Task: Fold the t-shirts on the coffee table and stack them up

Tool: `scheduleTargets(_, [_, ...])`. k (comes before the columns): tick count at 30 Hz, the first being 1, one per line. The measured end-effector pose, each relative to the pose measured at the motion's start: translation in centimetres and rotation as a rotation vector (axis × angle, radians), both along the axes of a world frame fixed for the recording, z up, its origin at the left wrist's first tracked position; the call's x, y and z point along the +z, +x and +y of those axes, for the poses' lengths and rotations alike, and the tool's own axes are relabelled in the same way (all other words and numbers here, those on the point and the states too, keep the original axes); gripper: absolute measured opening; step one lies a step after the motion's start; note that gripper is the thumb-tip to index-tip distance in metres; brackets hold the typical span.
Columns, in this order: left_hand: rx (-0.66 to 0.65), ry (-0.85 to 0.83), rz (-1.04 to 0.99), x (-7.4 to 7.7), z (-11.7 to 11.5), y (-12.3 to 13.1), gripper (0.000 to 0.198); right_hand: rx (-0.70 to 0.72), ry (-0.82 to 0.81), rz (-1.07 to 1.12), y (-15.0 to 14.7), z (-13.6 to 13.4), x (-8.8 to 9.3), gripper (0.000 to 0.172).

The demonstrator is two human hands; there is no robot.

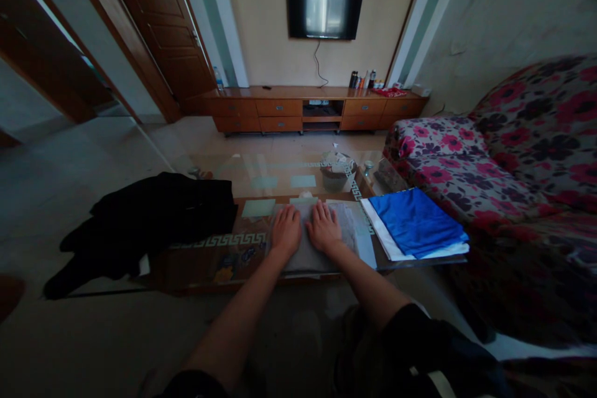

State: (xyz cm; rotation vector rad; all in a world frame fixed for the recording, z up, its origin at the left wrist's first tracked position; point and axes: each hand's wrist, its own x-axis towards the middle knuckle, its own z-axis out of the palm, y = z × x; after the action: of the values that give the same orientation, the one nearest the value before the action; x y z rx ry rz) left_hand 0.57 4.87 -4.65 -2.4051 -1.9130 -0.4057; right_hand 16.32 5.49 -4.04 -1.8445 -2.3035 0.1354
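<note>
Both my hands lie flat, side by side, on a folded grey cloth (pixel 308 255) at the near edge of a glass coffee table (pixel 270 177). My left hand (pixel 286 230) presses the cloth's left half with its fingers stretched forward. My right hand (pixel 324 227) rests on the right half, fingers spread. Neither hand grips anything. To the right lies a folded blue cloth (pixel 415 221) stacked on a white one (pixel 389 242).
A heap of black clothing (pixel 153 217) hangs over the table's left end. A small bowl with crumpled paper (pixel 338 171) stands further back. A floral sofa (pixel 513 155) is on the right. A wooden TV cabinet (pixel 317 109) and a wall TV (pixel 325 5) stand beyond.
</note>
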Motion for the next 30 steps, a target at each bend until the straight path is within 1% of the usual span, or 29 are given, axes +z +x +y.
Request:
scheduleTargets(2, [-0.018, -0.051, -0.023, -0.4, -1.0, 1.0, 0.056, 0.084, -0.022, 0.018, -1.1, -0.9, -0.3, 0.064])
scheduleTargets(4, [0.012, -0.085, -0.050, -0.9, -1.7, 1.5, 0.059, 0.119, -0.028, 0.019, -1.5, -1.4, -0.5, 0.063])
scheduleTargets(6, [0.034, -0.083, -0.059, -1.4, -2.1, 1.2, 0.059, 0.120, -0.019, 0.016, -1.3, -1.4, -0.7, 0.064])
scheduleTargets(8, [0.043, -0.075, -0.050, -1.6, -2.2, 0.1, 0.058, 0.099, -0.008, 0.008, -0.3, -1.1, -0.5, 0.064])
scheduleTargets(10, [0.079, -0.086, -0.043, -1.6, -2.3, -1.2, 0.060, 0.021, -0.007, -0.008, 1.2, -0.6, -0.1, 0.065])
scheduleTargets(12, [0.113, -0.108, -0.044, -1.5, -2.3, -2.4, 0.064, -0.119, -0.025, -0.025, 3.0, 0.1, 0.3, 0.068])
scheduleTargets(14, [0.121, -0.115, -0.042, -1.4, -2.6, -3.2, 0.066, -0.243, -0.054, -0.028, 4.5, 0.7, 0.5, 0.071])
scheduleTargets(16, [0.142, -0.094, -0.033, -1.3, -3.0, -3.3, 0.066, -0.290, -0.069, -0.016, 5.4, 1.2, 0.4, 0.073])
scheduleTargets(19, [0.226, -0.057, -0.028, -1.1, -3.9, -2.3, 0.065, -0.273, -0.068, -0.003, 5.6, 1.8, 0.0, 0.074])
scheduleTargets(20, [0.234, -0.055, -0.031, -1.1, -4.3, -1.7, 0.066, -0.266, -0.066, -0.004, 5.5, 1.9, -0.1, 0.074])
scheduleTargets(21, [0.220, -0.062, -0.037, -1.0, -4.8, -1.0, 0.066, -0.264, -0.065, -0.006, 5.3, 2.1, -0.2, 0.074])
scheduleTargets(23, [0.150, -0.098, -0.054, -1.1, -5.6, 0.3, 0.069, -0.263, -0.062, -0.012, 5.1, 2.3, -0.3, 0.074])
scheduleTargets(25, [0.104, -0.122, -0.071, -1.3, -6.5, 1.5, 0.074, -0.262, -0.049, -0.024, 5.0, 2.5, -0.3, 0.073])
scheduleTargets(28, [0.135, -0.089, -0.076, -1.7, -7.0, 2.5, 0.081, -0.244, -0.011, -0.051, 4.6, 2.1, 0.1, 0.069])
scheduleTargets(30, [0.145, -0.068, -0.067, -1.9, -6.7, 2.5, 0.082, -0.204, 0.017, -0.057, 3.9, 1.4, 0.4, 0.066])
